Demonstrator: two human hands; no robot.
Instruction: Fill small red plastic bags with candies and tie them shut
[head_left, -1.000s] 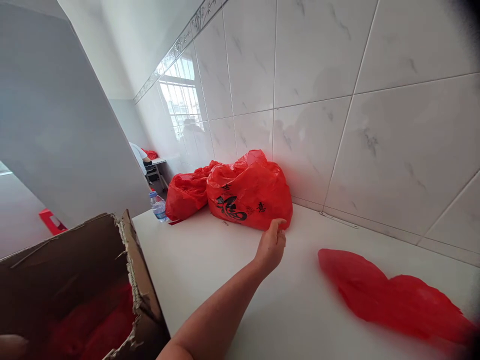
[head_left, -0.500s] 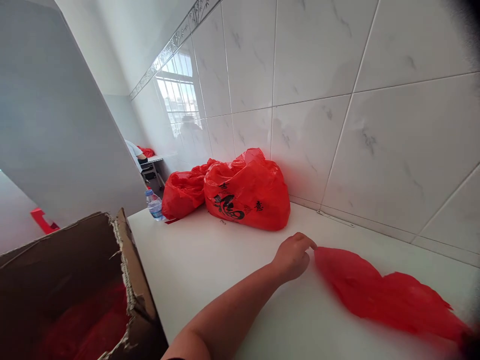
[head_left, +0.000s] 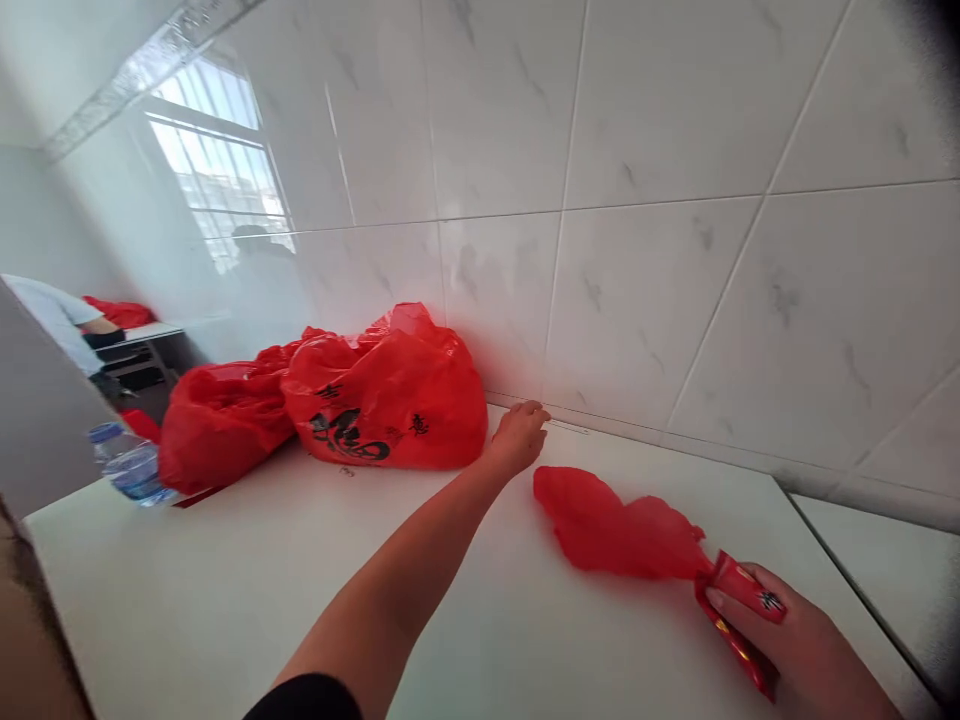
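My left hand reaches toward the wall with loosely curled fingers spread a little, and I see nothing held in it. It hovers beside the right side of a full red plastic bag with black lettering. In my right hand, at the lower right, are red shiny packets with black and gold marks, clasped between thumb and fingers. A thin, flattened red plastic bag stretches leftward from those packets, its narrow end meeting them. Whether the fingers pinch the bag as well is hidden.
Another red bag and a clear water bottle stand at the left of the white table. A thin strip lies along the tiled wall. A cardboard box edge shows lower left. A person's arm is far left.
The view has turned right. My left hand has come off the thin red bag's far end and moved toward the wall. My right hand with the packets has come into view.
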